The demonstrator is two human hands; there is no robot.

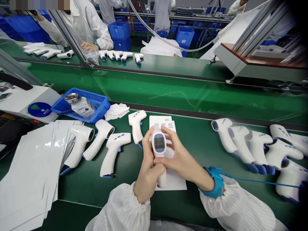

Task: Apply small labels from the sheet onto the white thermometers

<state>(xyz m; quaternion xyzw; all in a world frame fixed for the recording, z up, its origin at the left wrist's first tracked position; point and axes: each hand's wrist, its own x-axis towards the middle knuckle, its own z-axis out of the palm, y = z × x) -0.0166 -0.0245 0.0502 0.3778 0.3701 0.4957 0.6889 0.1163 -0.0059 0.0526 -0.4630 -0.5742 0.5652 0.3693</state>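
Observation:
Between my two hands is a white infrared thermometer (159, 154), its small grey screen facing me. My left hand (149, 166) is closed around its left side and handle. On the other side my right hand (176, 154) grips the head, fingers at the top and thumb low in front. Printed white paper sheets (174, 179) lie beneath it on the green table. Just left of my hands rests another thermometer (136, 125), and several more lie farther left, such as the nearest one (112, 154). A blue wrist strap (215, 182) with a cord circles my right wrist.
A row of thermometers (243, 144) lies at the right. At the left are a blue tray (106, 107) holding a metal-capped bottle (83, 107), a crumpled tissue (117, 111) and stacked white sheets (29, 166). Beyond the green belt (144, 86), a co-worker's hand (89, 47) rests near more thermometers.

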